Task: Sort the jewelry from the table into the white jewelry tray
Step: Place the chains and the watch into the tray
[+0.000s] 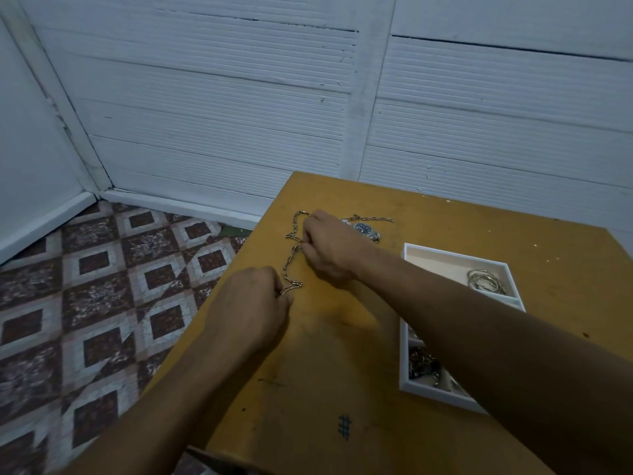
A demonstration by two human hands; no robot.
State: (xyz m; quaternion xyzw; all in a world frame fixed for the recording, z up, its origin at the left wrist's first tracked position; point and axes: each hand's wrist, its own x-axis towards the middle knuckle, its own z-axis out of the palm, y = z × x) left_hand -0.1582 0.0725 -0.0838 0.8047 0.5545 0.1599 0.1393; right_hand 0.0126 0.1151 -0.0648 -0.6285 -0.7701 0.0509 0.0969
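My left hand (253,310) has its fingers curled in, pinching the near end of the gold chain (291,260) at their tips. My right hand (329,248) is farther out on the table (342,371), its fingers also bunched together and pinching the same chain partway along. Between my two sets of fingertips the links run in a loose, kinked line lying on the wood. Beyond my right fingers the chain climbs away from me, bends behind the knuckles and comes out again on the far right side of that hand. A wristwatch (364,229) with a dark dial lies there too, just past the back of my right hand, touching or crossing the chain; I cannot tell which. The white jewelry tray (402,320) sits well to the right of both hands, partly under my right forearm. Its far compartment holds silver bangles (484,281), and a nearer one holds a dark tangle of jewelry (419,363) that I cannot make out clearly.
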